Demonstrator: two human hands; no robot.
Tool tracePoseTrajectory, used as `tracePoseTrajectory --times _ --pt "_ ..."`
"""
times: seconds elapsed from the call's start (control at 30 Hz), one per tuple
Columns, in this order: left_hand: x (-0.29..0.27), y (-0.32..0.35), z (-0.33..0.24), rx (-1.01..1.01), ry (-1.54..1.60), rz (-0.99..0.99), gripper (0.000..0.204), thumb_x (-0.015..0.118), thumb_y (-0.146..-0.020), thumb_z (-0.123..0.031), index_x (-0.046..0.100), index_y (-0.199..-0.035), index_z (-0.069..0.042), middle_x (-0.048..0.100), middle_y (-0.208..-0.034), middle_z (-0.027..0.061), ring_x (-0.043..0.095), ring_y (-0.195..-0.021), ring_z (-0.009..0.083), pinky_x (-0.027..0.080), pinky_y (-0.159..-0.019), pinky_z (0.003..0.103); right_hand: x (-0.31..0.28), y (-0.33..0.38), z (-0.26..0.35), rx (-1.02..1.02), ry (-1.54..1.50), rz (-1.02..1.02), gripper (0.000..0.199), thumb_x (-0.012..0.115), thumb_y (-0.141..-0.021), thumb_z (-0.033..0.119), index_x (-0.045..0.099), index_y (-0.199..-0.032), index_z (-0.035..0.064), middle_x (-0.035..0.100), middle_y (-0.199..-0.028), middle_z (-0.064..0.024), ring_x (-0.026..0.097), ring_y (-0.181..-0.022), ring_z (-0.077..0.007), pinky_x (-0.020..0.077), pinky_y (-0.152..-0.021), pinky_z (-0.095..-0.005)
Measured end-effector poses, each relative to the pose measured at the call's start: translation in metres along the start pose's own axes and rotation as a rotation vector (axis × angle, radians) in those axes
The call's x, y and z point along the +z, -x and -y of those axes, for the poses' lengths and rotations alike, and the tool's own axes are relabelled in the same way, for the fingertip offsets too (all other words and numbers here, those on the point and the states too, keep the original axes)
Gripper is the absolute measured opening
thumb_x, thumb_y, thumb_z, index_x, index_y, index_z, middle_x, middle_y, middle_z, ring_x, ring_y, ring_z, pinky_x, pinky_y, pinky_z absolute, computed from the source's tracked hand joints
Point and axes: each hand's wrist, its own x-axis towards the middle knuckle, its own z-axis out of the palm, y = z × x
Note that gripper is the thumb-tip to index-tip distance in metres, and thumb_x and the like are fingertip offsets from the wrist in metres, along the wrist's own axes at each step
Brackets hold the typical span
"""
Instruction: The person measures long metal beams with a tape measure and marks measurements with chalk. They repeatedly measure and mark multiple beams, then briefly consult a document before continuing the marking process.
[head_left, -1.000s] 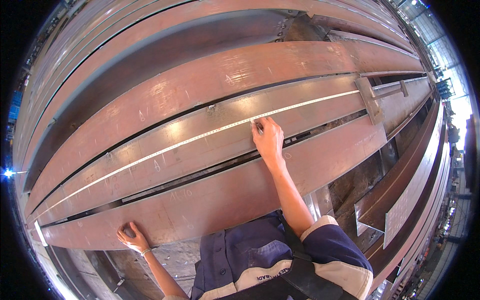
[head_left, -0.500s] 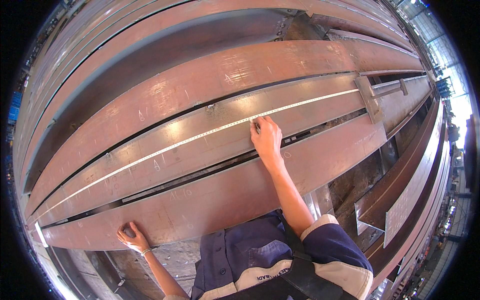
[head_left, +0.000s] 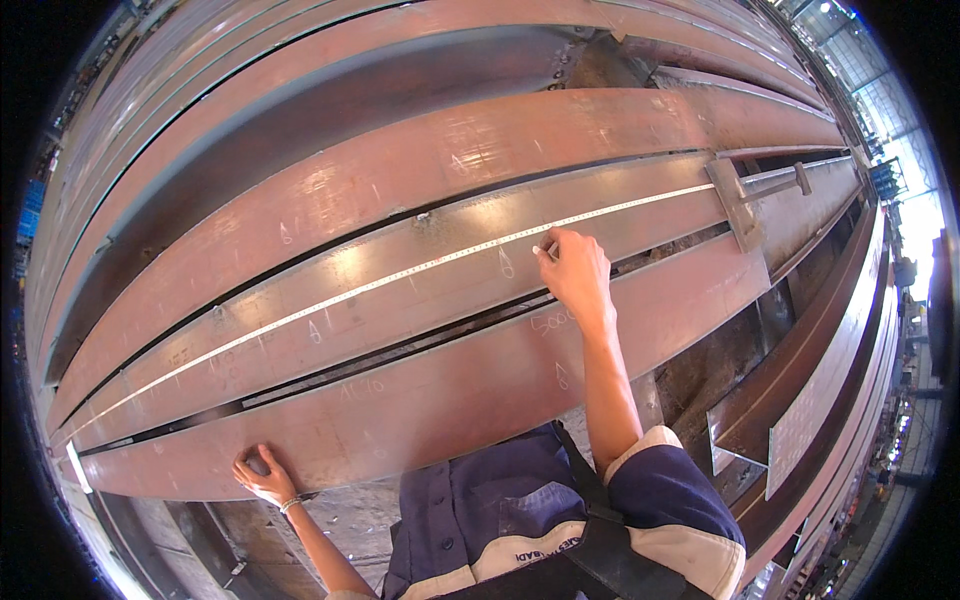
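Observation:
A long white measuring tape (head_left: 390, 277) lies stretched along a brown steel beam flange (head_left: 330, 300). Just below the tape's right half, my right hand (head_left: 578, 272) is pinched on a small white piece of chalk (head_left: 540, 251). A fresh white chalk mark (head_left: 505, 262) shows on the steel left of that hand. My left hand (head_left: 263, 474) rests on the near edge of the closest steel flange (head_left: 420, 385), thumb and fingers apart, holding nothing. Fainter chalk marks are scattered over the steel.
At the tape's right end a steel bar (head_left: 737, 205) lies across the beam, beside a T-shaped steel piece (head_left: 785, 180). Dark gaps run between the flanges. More steel beams (head_left: 740, 420) lie at the right, with cut ends facing me. Further beams line the far side.
My right hand has moved right along the tape with the chalk, uncovering a white mark where it was. My left hand has stayed in place.

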Motion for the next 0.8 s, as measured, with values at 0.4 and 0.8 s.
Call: tracePoseTrajectory --times 0.4,0.8 --pt "-0.004 -0.003 -0.005 -0.027 0.001 0.039 0.039 0.075 -0.095 -0.034 0.065 -0.111 0.000 0.066 -0.108 0.0172 0.061 -0.104 0.0378 0.047 -0.094 0.052 0.026 0.022 -0.034 0.116 -0.216 -0.044 0.020 0.071 -0.092 0.022 0.067 -0.100 0.0043 0.073 -0.087 -0.0185 0.070 -0.085 -0.0420 0.0533 -0.076 -0.0491" --pt "-0.004 -0.001 -0.001 -0.026 0.008 0.025 0.037 0.075 -0.096 -0.032 0.065 -0.110 0.000 0.066 -0.108 0.0178 0.060 -0.104 0.0381 0.046 -0.093 0.051 0.023 0.021 -0.043 0.109 -0.297 -0.085 0.022 0.074 -0.090 0.023 0.068 -0.099 0.0033 0.075 -0.088 -0.0198 0.071 -0.087 -0.0437 0.0555 -0.076 -0.0497"
